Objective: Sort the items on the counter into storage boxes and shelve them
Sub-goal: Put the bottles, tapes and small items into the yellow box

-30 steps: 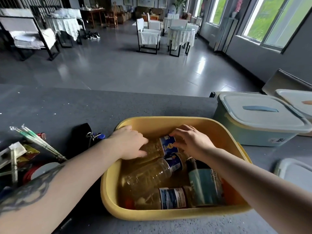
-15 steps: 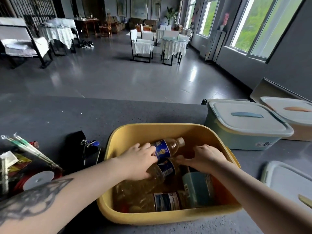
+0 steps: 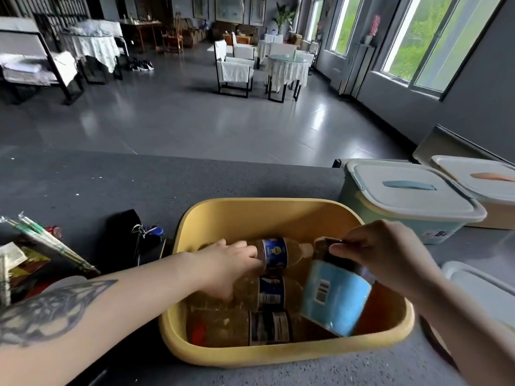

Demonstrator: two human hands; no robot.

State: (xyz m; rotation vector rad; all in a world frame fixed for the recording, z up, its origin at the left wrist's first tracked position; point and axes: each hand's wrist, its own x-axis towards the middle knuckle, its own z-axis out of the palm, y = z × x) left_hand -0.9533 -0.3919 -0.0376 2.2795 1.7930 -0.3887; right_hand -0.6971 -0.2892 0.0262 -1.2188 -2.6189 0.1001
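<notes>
An open yellow storage box (image 3: 267, 215) stands on the dark counter (image 3: 92, 188) in front of me. Three clear bottles with blue labels lie side by side in it. My left hand (image 3: 225, 266) reaches into the box, its fingers curled on the far bottle (image 3: 278, 256) near the label. My right hand (image 3: 387, 257) grips the top of a jar with a light blue label (image 3: 334, 299) and holds it tilted above the box's right side.
A lidded pale green box (image 3: 404, 201) and a lidded beige box (image 3: 479, 188) stand at the right. A white lid (image 3: 479, 288) lies at the right edge. A black pouch with keys (image 3: 131, 238), wrapped straws (image 3: 47, 240) and packets lie on the left.
My right hand has lifted the blue-labelled jar up from the box floor and tilted it. My left hand stays on the bottles. The camera has moved closer.
</notes>
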